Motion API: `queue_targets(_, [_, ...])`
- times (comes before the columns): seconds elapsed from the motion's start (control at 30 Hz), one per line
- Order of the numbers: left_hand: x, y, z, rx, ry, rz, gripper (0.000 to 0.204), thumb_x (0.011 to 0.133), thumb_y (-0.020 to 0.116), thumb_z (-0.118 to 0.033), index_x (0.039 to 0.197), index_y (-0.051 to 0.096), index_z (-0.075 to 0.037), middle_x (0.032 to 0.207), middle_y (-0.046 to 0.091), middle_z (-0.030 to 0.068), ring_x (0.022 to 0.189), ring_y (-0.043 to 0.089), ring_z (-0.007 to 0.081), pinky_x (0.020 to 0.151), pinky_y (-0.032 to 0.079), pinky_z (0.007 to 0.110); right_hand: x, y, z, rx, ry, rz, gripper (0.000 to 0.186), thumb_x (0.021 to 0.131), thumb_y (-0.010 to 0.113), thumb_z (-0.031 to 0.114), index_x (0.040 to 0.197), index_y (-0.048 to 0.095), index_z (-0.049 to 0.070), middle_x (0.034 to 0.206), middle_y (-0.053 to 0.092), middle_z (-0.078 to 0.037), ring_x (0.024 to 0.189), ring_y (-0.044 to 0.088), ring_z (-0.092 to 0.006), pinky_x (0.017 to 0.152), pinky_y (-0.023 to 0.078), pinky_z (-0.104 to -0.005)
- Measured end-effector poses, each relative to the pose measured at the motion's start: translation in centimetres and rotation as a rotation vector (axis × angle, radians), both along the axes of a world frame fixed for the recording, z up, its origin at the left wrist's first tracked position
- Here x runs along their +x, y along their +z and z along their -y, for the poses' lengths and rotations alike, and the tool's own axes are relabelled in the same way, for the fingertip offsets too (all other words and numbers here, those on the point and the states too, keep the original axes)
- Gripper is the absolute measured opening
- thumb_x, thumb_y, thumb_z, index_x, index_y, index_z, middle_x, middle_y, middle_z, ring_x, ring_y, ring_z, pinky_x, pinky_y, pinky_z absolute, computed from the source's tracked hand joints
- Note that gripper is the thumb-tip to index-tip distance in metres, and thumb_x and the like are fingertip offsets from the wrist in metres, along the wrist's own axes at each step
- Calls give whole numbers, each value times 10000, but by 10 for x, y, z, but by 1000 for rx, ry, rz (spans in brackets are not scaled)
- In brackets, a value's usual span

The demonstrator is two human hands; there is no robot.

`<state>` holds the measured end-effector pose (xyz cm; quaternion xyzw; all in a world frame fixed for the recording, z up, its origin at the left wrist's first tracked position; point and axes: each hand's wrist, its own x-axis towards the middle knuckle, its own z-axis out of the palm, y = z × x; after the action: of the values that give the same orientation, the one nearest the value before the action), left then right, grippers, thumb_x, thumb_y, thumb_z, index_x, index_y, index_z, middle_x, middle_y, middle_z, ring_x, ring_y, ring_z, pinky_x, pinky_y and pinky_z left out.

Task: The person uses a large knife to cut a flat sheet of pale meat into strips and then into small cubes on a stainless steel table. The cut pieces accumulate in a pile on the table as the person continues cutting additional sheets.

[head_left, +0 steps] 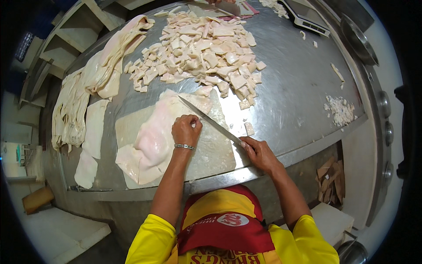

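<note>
My right hand (259, 154) grips a long knife (211, 121) by its handle, the blade slanting up and left across the board. The blade's tip lies over the upper part of a pale pinkish sheet of animal skin (154, 132). My left hand (187, 132), with a metal bracelet at its wrist, is curled closed at the sheet's right edge, left of the blade. Something pale shows at its fingers, too small to name. Sheet and knife are over a whitish cutting board (211, 154) at the table's near edge.
A large heap of cut skin pieces (206, 53) lies beyond the board. Long skin sheets (74, 105) are piled at the left. White scraps (340, 111) and a scale (307, 20) are on the right of the metal table (290, 97). Another person's hand (215, 1) shows at the far edge.
</note>
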<state>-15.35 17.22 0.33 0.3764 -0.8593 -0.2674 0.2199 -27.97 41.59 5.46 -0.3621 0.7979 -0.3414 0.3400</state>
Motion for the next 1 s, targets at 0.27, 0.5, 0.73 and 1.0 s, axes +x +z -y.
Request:
queue_targets(0.27, [1, 3, 0, 72, 12, -10, 84, 758, 731, -129, 802, 755, -62, 808, 724, 101, 785, 672, 266, 741, 536, 399, -8, 1, -28, 55, 63, -31, 312, 1014, 555, 185, 1286, 645, 62, 1008, 719, -240, 887, 708, -409, 796, 545, -449])
queue_targets(0.5, [6, 9, 1, 212, 112, -103, 79, 770, 724, -65, 828, 748, -16, 796, 724, 103, 751, 692, 204, 732, 552, 315, -19, 42, -58, 200, 143, -48, 296, 1004, 565, 149, 1267, 645, 42, 870, 701, -223, 718, 682, -356, 678, 522, -412])
queue_targets(0.73, [46, 6, 8, 508, 108, -523, 105, 856, 686, 21, 960, 673, 20, 1036, 684, 93, 908, 647, 143, 836, 543, 285, 6, 15, -98, -25, -245, 264, 302, 1039, 581, 194, 1260, 668, 9, 732, 661, -80, 614, 594, -137, 584, 475, -301])
queue_targets(1.0, [-31, 42, -37, 689, -78, -828, 215, 861, 554, 124, 984, 515, -47, 1101, 625, 146, 887, 606, 153, 718, 511, 262, 5, 8, -169, -355, -800, 244, 344, 1067, 553, 192, 1371, 594, 35, 717, 581, -8, 597, 518, -69, 527, 431, -221])
